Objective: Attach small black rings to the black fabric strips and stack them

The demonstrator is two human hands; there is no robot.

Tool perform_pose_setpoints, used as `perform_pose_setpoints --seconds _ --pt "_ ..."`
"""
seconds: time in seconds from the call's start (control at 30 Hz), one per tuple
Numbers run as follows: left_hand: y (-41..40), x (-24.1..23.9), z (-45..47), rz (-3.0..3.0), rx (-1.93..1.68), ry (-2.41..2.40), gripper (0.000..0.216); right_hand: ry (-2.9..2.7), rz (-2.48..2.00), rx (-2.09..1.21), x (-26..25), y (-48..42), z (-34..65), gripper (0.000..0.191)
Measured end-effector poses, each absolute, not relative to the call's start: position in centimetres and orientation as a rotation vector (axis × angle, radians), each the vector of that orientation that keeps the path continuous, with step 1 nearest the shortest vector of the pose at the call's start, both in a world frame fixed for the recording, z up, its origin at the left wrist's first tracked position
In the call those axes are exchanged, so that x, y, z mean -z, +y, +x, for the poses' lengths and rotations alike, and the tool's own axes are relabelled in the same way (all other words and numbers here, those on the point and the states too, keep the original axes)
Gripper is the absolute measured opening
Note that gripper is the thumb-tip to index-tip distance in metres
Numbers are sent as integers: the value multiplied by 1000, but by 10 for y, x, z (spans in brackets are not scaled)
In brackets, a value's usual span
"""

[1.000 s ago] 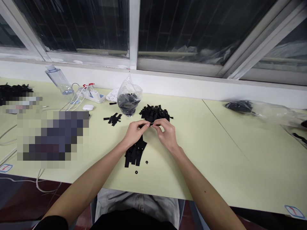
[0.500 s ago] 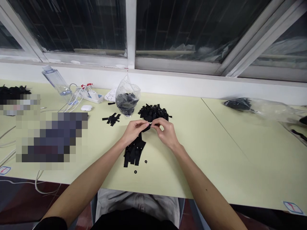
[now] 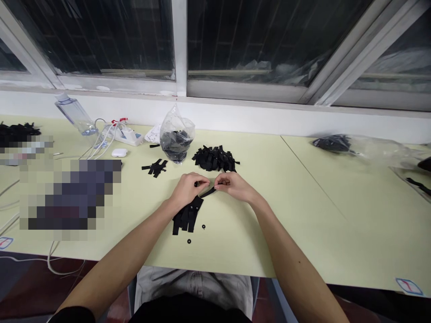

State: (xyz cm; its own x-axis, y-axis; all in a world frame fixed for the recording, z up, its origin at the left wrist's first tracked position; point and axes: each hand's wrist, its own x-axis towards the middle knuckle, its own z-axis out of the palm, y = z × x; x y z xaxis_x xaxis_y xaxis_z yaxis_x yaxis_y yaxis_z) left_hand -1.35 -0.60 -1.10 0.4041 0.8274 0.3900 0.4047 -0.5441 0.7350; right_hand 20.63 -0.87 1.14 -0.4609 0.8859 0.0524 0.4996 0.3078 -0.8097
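Just above the middle of the table, both my hands are closed around a short black fabric strap (image 3: 208, 193). My left hand (image 3: 186, 188) pinches with thumb and forefinger, and a black bit shows in its grip. My right hand (image 3: 234, 185) pinches the strap's right end, its fingertips close to the left ones but apart. Below the left hand lies a bunch of flat black straps (image 3: 186, 217) with small shiny fittings. Two small black ring-shaped pieces, a nearer one (image 3: 189, 241) and a farther one (image 3: 204, 226), rest beside it. Behind my hands is a heaped pile of black straps (image 3: 215, 158).
A clear bag of black pieces (image 3: 177, 141) stands behind, near a few loose straps (image 3: 155, 168). To the left are a white case (image 3: 119, 153), a power strip with cables (image 3: 128, 136) and a tilted bottle (image 3: 76, 114). Another clear bag (image 3: 373, 150) lies far right.
My hands have come slightly nearer to me, and the right fingertips have turned more to the left. More of the strap between them now shows.
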Motion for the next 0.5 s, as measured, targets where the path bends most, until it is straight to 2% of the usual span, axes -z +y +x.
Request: perform_pose_setpoints --seconds 0.3,0.5 --pt "-4 7 -18 2189 -1022 1129 21 -1993 -1356 -941 -3 -6 204 15" --pt "-3 8 -19 2279 -958 1149 19 -1910 -1306 -1244 -16 -11 210 21"
